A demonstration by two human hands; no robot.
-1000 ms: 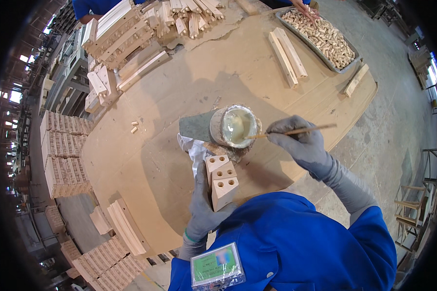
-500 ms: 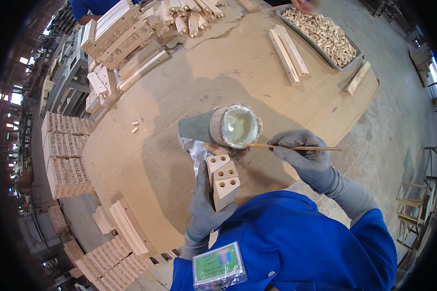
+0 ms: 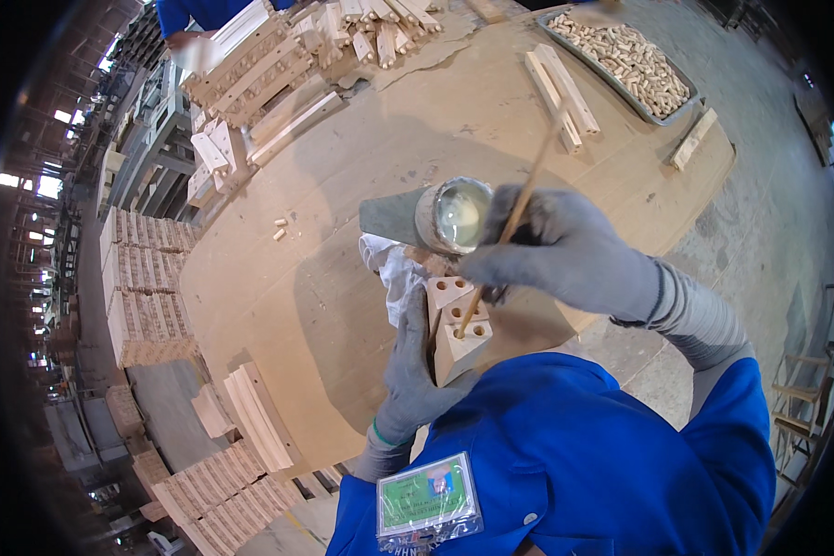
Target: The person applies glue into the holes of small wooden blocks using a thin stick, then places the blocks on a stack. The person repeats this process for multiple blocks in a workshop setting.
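My left hand (image 3: 410, 375), in a grey glove, is closed round several wooden bars (image 3: 456, 350) held together, their drilled end faces turned up. Two round holes show in each end. Also gloved, my right hand (image 3: 556, 246) pinches a thin wooden stick (image 3: 517, 211). The stick's lower tip is at a hole in the nearest bar end; how deep it goes I cannot tell. Just beyond the bars stands a round pot of pale, glossy liquid (image 3: 461, 215), its rim crusted white. A crumpled white cloth (image 3: 400, 278) lies between pot and left hand.
A tray of wooden dowels (image 3: 653, 109) sits at the far right, near two loose bars (image 3: 562, 93). Stacked bars (image 3: 250, 69) fill the far left, by another person's blue sleeve (image 3: 213, 11). Two dowels (image 3: 280, 229) lie left of the pot. Piled wooden parts (image 3: 148, 287) stand beside the table (image 3: 278, 315).
My right hand has lifted the stick from the pot's rim, tilted it upright and brought its tip down to the bar ends. My left hand still holds the bars.
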